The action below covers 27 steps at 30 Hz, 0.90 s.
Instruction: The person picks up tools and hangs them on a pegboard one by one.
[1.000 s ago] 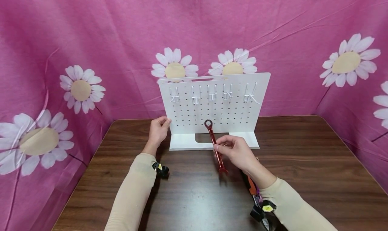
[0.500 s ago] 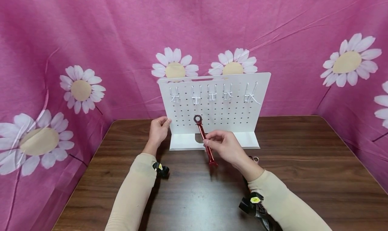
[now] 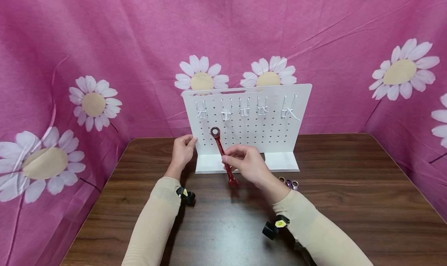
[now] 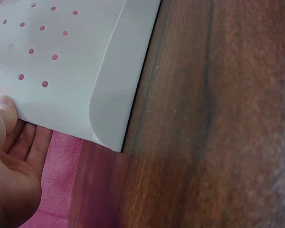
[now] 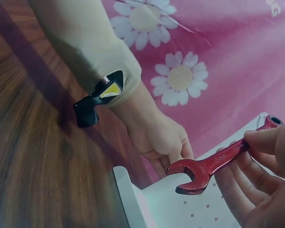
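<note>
A red combination wrench point(image 3: 223, 155) is pinched between the thumb and fingers of my right hand point(image 3: 246, 163). Its ring end points up in front of the white pegboard point(image 3: 251, 136), and its open jaw end hangs low over the base. The right wrist view shows the wrench point(image 5: 218, 161) close, with the fork end toward the camera. My left hand point(image 3: 183, 149) grips the board's left edge, thumb on the front face; the left wrist view shows its fingers point(image 4: 26, 142) behind that edge. White wire hooks point(image 3: 226, 110) line the board's upper part, above the ring end.
Several wrench ring ends point(image 3: 288, 182) lie on the wooden table point(image 3: 349, 188) right of the board's base, the rest covered by my right forearm. A pink cloth point(image 3: 146, 64) with daisies hangs behind and at both sides.
My right hand has carried the wrench leftward and slightly up across the front of the board. More ring ends on the table have come into view. The left hand has stayed put.
</note>
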Each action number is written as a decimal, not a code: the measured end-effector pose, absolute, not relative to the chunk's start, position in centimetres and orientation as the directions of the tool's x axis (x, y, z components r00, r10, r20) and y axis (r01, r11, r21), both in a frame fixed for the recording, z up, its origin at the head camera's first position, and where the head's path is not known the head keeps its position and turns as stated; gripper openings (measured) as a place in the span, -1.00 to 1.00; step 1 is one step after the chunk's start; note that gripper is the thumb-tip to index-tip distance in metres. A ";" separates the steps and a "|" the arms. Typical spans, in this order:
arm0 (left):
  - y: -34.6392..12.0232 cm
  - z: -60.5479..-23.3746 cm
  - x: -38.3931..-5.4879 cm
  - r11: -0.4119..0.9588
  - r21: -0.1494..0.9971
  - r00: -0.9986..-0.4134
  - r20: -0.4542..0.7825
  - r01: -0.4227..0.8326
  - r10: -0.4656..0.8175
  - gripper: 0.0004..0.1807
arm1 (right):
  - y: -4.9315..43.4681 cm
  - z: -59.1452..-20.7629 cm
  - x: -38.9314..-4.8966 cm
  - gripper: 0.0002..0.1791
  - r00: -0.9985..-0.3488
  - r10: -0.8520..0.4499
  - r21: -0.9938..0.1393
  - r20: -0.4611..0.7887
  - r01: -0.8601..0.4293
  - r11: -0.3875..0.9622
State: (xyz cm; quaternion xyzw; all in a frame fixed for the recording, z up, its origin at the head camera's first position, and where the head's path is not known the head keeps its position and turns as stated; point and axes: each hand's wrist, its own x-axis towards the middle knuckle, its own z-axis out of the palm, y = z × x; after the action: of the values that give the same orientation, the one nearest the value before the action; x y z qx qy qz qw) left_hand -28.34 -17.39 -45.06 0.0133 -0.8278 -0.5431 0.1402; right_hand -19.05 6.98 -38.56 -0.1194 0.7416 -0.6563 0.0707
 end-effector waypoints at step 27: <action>-17.5 -45.0 -28.4 0.406 0.907 -0.964 0.201 0.116 -0.173 -0.79 | 2.7 -36.4 -21.5 -0.82 -0.969 -0.241 -0.985 0.055 -0.092 0.144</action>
State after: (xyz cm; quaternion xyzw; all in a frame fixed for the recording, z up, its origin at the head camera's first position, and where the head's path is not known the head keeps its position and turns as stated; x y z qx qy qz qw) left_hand -28.37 -17.47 -45.00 0.0171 -0.8278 -0.5449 0.1326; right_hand -21.48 2.66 -36.38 -0.1104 0.7542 -0.6448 0.0576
